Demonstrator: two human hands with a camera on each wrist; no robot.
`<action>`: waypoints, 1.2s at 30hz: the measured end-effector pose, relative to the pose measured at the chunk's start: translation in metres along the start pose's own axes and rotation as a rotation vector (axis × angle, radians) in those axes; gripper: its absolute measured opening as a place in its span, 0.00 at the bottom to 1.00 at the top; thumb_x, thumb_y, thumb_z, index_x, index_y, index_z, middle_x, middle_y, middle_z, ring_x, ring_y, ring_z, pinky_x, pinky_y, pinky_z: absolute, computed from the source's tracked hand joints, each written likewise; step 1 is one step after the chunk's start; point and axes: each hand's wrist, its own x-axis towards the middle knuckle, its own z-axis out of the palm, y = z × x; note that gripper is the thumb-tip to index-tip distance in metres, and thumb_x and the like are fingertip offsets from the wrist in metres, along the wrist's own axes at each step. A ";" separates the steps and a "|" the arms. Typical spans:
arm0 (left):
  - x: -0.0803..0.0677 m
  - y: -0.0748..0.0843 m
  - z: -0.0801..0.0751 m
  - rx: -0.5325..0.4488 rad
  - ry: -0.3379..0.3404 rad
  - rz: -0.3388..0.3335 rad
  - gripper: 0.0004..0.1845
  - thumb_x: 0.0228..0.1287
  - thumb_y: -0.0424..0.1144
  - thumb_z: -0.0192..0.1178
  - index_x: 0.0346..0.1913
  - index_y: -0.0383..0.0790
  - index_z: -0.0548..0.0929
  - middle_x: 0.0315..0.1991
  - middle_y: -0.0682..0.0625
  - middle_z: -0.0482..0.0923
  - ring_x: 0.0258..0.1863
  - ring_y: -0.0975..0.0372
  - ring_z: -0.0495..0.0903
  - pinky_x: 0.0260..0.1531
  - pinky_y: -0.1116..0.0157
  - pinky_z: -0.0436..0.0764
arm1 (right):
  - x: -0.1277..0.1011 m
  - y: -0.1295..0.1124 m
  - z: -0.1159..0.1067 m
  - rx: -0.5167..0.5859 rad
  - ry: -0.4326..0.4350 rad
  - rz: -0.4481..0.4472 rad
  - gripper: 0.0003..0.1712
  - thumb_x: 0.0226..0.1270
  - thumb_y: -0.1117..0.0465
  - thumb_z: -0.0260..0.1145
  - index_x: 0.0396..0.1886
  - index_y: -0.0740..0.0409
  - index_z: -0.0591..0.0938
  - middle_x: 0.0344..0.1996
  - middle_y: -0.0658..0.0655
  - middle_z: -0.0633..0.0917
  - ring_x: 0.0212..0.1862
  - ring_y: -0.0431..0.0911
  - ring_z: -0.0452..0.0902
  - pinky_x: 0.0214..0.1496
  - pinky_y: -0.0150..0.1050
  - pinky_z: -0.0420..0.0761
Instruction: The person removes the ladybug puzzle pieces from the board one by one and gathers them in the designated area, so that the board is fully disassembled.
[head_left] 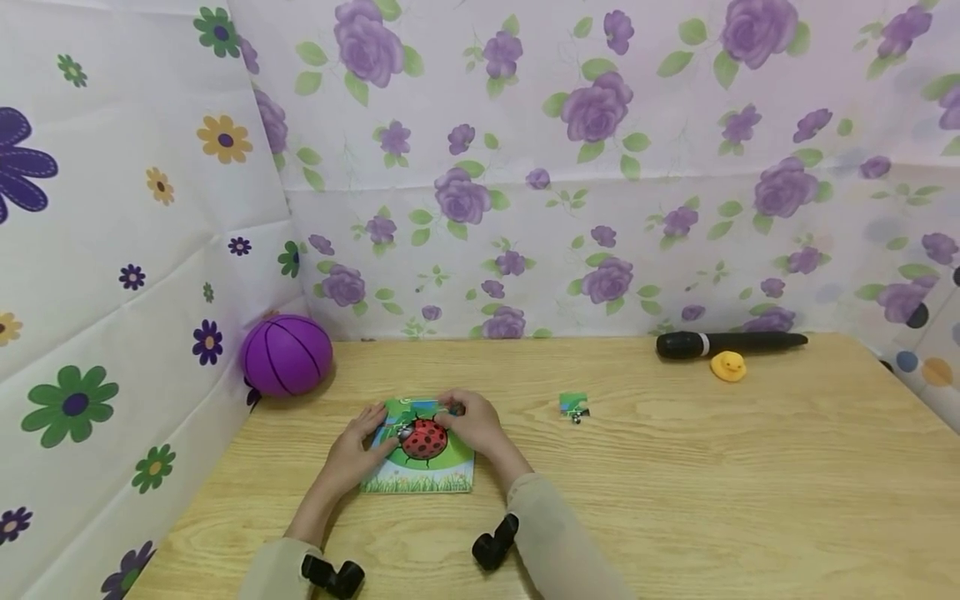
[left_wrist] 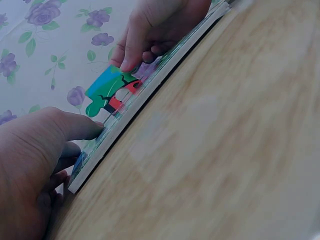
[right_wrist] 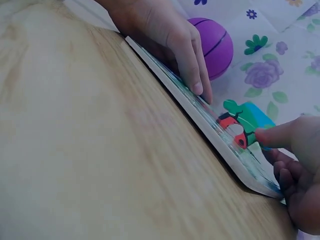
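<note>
Ladybug puzzle board point(head_left: 420, 483): fit unfinished, seated count unclear | left hand point(head_left: 355, 454): fingers relaxed, on board's left side | right hand point(head_left: 474, 423): pinching puzzle piece point(right_wrist: 251, 119), tilted over board | loose piece point(head_left: 573, 405): right of board, unplaced

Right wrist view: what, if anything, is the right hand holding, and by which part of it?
The right hand pinches a puzzle piece by the edge opposite its green tab.

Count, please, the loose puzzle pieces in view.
2: the held piece, pinched by the right hand over the board, and the other piece, on the table right of the board. Others may be hidden.
</note>
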 end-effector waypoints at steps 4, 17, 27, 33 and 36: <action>0.001 -0.002 0.000 -0.009 -0.010 -0.008 0.37 0.67 0.46 0.60 0.73 0.31 0.61 0.77 0.37 0.53 0.78 0.42 0.45 0.74 0.37 0.49 | -0.001 0.000 -0.001 -0.032 -0.021 -0.002 0.12 0.67 0.57 0.66 0.47 0.56 0.86 0.49 0.58 0.86 0.54 0.53 0.80 0.57 0.48 0.80; 0.004 -0.001 -0.001 0.014 -0.051 -0.067 0.36 0.69 0.42 0.58 0.74 0.34 0.58 0.78 0.40 0.50 0.79 0.45 0.42 0.76 0.41 0.45 | 0.000 -0.004 -0.001 -0.013 -0.116 -0.018 0.11 0.69 0.61 0.64 0.47 0.60 0.82 0.49 0.62 0.85 0.56 0.56 0.80 0.59 0.50 0.80; 0.003 0.000 -0.001 0.008 -0.050 -0.048 0.36 0.69 0.42 0.58 0.74 0.33 0.58 0.78 0.38 0.49 0.79 0.43 0.42 0.76 0.41 0.45 | -0.002 -0.008 -0.003 -0.012 -0.098 -0.001 0.10 0.72 0.60 0.59 0.44 0.63 0.78 0.31 0.56 0.78 0.33 0.45 0.68 0.37 0.36 0.71; 0.000 0.003 -0.002 0.016 -0.044 -0.039 0.36 0.69 0.42 0.58 0.74 0.31 0.59 0.78 0.37 0.50 0.78 0.42 0.43 0.76 0.41 0.44 | -0.002 -0.005 -0.004 0.154 0.033 0.063 0.10 0.72 0.59 0.59 0.44 0.62 0.78 0.36 0.59 0.83 0.36 0.43 0.74 0.38 0.32 0.72; 0.000 0.003 -0.001 0.015 -0.048 -0.042 0.36 0.69 0.42 0.58 0.74 0.32 0.58 0.78 0.38 0.50 0.78 0.42 0.42 0.76 0.41 0.44 | -0.001 -0.001 -0.009 0.268 0.143 0.070 0.11 0.71 0.59 0.61 0.44 0.65 0.79 0.39 0.63 0.85 0.37 0.46 0.80 0.38 0.33 0.78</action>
